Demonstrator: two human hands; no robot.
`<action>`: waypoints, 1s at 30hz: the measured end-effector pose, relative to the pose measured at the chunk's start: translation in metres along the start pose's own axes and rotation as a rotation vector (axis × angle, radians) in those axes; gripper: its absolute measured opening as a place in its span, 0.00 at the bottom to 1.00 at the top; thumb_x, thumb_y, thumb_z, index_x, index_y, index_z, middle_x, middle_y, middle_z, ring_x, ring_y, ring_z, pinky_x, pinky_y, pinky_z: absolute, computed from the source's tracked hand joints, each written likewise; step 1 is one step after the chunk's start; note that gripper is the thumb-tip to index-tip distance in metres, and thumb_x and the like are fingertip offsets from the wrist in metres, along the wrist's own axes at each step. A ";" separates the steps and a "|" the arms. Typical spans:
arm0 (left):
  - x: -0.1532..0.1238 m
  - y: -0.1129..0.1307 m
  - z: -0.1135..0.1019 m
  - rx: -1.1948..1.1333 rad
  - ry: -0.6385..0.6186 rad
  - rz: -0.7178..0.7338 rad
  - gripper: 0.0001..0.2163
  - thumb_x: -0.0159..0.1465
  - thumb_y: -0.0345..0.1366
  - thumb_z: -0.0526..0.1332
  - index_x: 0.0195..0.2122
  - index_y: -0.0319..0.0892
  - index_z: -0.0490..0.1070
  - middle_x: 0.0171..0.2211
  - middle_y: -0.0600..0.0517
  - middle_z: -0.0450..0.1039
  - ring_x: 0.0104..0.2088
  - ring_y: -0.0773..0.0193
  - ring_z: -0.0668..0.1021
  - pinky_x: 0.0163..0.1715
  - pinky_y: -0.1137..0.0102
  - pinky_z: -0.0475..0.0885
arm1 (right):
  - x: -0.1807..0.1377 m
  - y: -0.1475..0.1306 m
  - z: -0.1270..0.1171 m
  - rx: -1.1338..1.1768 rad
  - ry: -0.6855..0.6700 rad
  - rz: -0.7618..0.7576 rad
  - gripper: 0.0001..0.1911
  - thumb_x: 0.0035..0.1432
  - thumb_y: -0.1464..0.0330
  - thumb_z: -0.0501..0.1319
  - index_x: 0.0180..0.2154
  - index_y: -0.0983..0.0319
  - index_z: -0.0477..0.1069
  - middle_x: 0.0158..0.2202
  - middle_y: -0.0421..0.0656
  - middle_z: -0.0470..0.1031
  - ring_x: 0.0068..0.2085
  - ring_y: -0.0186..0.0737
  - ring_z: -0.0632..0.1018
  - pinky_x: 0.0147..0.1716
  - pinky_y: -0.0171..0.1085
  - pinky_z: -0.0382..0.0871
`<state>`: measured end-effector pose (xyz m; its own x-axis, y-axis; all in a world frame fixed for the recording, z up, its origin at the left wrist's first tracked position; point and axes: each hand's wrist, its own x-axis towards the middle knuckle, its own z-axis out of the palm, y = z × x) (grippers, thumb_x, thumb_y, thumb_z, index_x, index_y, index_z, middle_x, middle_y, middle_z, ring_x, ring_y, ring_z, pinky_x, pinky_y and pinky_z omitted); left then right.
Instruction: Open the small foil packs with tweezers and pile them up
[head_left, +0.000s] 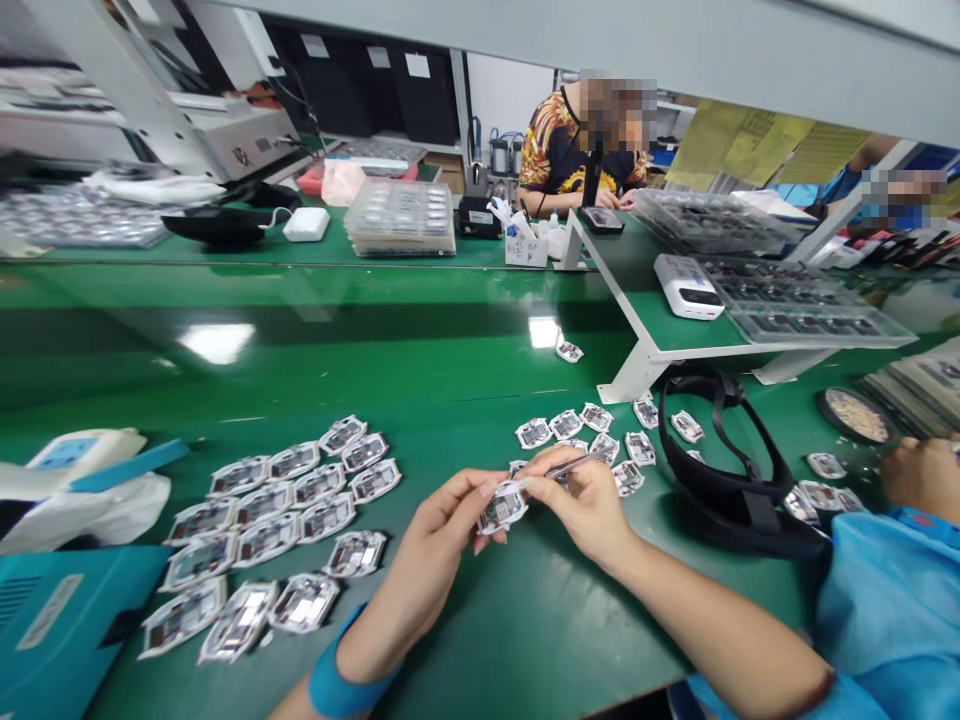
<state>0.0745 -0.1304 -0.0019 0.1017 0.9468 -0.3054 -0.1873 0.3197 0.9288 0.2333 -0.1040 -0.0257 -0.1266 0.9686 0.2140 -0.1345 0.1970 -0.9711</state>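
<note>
My left hand (442, 530) grips a small white-framed device housing (502, 508) with electronic parts inside, pinched between thumb and fingers. My right hand (581, 500) is closed around metal tweezers (576, 462), its fingertips touching the housing's upper right edge. The tweezers point away from the housing, up and to the right. To the left of my left hand lie several similar housings in rows, one nearby (356, 553). Beyond my right hand lies a second group of such housings (565, 424), partly hidden by that hand.
A black head strap (739, 510) lies right of my right arm. Behind it stands a raised shelf (637, 300) with a white power bank (688, 287) and clear trays (802, 300). A teal box (60, 620) sits at left. A co-worker's hand (922, 480) rests at far right; another person sits opposite.
</note>
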 end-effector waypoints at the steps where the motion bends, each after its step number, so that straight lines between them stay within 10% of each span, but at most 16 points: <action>1: 0.000 0.000 -0.001 0.003 0.004 -0.006 0.13 0.58 0.45 0.64 0.36 0.39 0.75 0.25 0.56 0.71 0.23 0.70 0.70 0.20 0.75 0.60 | 0.000 -0.001 0.000 -0.022 -0.013 -0.038 0.03 0.54 0.67 0.67 0.31 0.60 0.75 0.31 0.42 0.78 0.34 0.41 0.79 0.36 0.39 0.73; 12: 0.005 0.001 -0.004 0.007 0.019 -0.105 0.16 0.54 0.49 0.67 0.33 0.39 0.76 0.22 0.57 0.70 0.20 0.73 0.66 0.20 0.77 0.59 | 0.001 -0.014 -0.005 -0.286 -0.082 -0.459 0.04 0.56 0.74 0.65 0.33 0.59 0.75 0.31 0.44 0.81 0.36 0.42 0.79 0.41 0.45 0.69; 30: 0.001 0.005 0.001 0.004 0.001 -0.139 0.15 0.55 0.48 0.65 0.34 0.41 0.76 0.25 0.54 0.74 0.22 0.70 0.68 0.22 0.76 0.61 | 0.000 -0.009 -0.006 -0.243 -0.002 -0.143 0.02 0.56 0.69 0.65 0.32 0.60 0.75 0.32 0.44 0.80 0.36 0.42 0.80 0.38 0.40 0.73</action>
<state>0.0749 -0.1278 0.0030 0.1250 0.8935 -0.4313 -0.1676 0.4475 0.8784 0.2409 -0.1043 -0.0175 -0.1251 0.9280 0.3509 0.0880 0.3626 -0.9278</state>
